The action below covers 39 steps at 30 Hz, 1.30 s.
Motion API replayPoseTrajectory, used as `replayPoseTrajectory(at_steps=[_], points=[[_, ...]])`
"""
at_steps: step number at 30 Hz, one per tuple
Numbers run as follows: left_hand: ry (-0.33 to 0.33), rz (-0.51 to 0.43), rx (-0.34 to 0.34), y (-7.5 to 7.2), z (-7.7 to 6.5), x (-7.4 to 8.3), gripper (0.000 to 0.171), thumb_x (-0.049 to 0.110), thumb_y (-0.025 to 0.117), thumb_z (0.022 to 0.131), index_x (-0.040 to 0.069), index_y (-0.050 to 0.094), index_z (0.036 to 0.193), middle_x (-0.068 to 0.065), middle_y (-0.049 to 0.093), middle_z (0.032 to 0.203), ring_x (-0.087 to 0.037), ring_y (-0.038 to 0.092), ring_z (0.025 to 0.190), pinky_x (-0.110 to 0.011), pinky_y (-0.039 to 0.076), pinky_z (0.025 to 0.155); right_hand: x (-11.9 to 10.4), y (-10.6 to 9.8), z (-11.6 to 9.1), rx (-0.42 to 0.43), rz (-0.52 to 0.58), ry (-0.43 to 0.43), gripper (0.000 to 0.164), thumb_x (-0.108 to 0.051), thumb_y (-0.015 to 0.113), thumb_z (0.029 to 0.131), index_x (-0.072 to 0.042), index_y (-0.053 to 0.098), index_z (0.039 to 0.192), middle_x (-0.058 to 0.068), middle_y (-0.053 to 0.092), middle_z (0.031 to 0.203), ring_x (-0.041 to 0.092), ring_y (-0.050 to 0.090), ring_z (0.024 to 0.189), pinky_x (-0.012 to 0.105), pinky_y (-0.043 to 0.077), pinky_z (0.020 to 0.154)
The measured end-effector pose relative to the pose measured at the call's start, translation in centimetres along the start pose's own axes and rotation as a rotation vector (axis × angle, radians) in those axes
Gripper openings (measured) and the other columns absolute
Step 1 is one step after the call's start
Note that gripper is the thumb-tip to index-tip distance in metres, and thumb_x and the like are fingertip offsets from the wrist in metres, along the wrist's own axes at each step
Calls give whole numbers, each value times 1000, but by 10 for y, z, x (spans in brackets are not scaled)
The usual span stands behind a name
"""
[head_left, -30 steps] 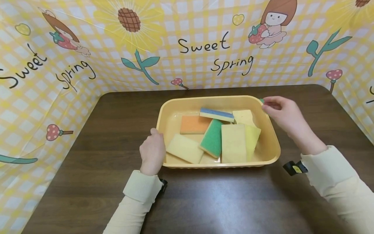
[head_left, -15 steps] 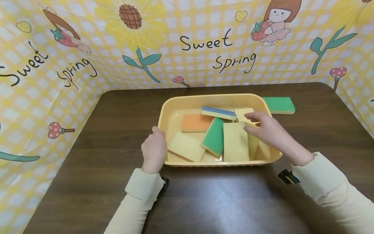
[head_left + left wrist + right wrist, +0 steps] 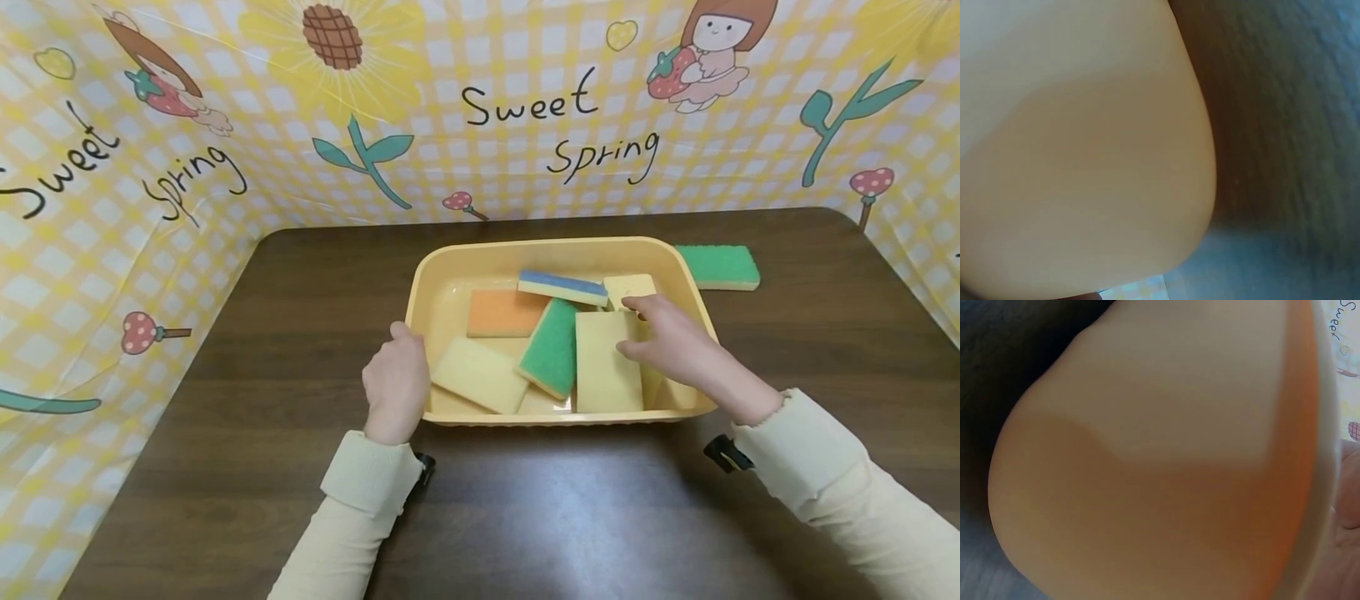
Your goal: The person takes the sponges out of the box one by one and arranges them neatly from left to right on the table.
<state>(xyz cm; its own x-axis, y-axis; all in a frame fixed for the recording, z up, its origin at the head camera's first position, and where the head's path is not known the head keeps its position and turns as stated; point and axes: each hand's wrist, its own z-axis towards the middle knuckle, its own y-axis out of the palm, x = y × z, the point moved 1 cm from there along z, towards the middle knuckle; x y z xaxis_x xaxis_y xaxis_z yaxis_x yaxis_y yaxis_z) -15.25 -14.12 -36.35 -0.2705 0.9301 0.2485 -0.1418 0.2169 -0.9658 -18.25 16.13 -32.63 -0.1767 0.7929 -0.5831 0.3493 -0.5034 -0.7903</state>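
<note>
A yellow plastic basin [image 3: 540, 247] holds several sponges. My left hand [image 3: 395, 385] grips its left rim, fingers curled over the edge. Inside lie an orange sponge [image 3: 501, 313], a blue-topped sponge [image 3: 562, 287], a green sponge [image 3: 551, 350] and a pale sponge [image 3: 480, 375] at front left. My right hand [image 3: 675, 346] reaches over the right side, thumb and fingers spread apart above an upright-lying pale sponge [image 3: 607, 367] and a cream sponge [image 3: 628, 287]. It partly hides a yellow sponge [image 3: 652, 390]. Both wrist views mostly show the basin's outer wall [image 3: 1085, 187].
Behind the basin's right rim, a green-topped sponge [image 3: 723, 267] lies on the dark wooden table [image 3: 300, 308]. A yellow checked cloth [image 3: 405, 83] with flowers and lettering stands along the back and sides.
The right hand has left the green sponge behind the right rim, where it lies on the table, and moved back over the basin's sponges. The left hand stays on the rim.
</note>
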Motion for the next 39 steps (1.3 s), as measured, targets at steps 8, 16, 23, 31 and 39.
replayPoseTrajectory(at_steps=[8, 16, 23, 31, 39], points=[[-5, -9, -12, 0, 1, 0, 25, 20, 39, 102, -3, 47, 95, -25, 66, 79, -40, 67, 72, -50, 52, 59, 0, 2, 1, 17, -66, -18, 58, -13, 62, 88, 10, 41, 136, 34, 41, 136, 46, 43, 123, 58, 36, 102], [-13, -8, -21, -1, 0, 1, 25, 21, 40, 103, -3, 47, 96, -25, 66, 79, -40, 67, 73, -50, 52, 59, 1, 1, 1, 40, -54, -20, 53, -12, 64, 86, 7, 47, 132, 31, 48, 130, 43, 47, 116, 56, 39, 97], [-5, -3, -6, 0, 0, 0, 25, 21, 41, 102, -3, 47, 94, -25, 65, 76, -40, 67, 70, -50, 52, 57, 2, 0, -1, 54, -20, -8, 50, -11, 64, 86, 6, 48, 130, 28, 51, 128, 42, 49, 117, 55, 41, 97], [-16, -10, -25, 0, 1, 0, 26, 21, 40, 102, -3, 46, 95, -25, 66, 79, -41, 67, 73, -50, 51, 59, 0, -5, -5, 89, 32, -29, 39, -9, 59, 89, 5, 52, 125, 25, 55, 127, 41, 53, 115, 53, 43, 97], [-18, -4, -34, 0, 1, 0, 26, 22, 39, 103, -2, 46, 95, -25, 66, 79, -40, 67, 73, -50, 52, 59, -1, -9, -8, 126, 27, -44, 29, -8, 58, 91, 2, 57, 117, 23, 60, 120, 39, 58, 110, 52, 46, 93]])
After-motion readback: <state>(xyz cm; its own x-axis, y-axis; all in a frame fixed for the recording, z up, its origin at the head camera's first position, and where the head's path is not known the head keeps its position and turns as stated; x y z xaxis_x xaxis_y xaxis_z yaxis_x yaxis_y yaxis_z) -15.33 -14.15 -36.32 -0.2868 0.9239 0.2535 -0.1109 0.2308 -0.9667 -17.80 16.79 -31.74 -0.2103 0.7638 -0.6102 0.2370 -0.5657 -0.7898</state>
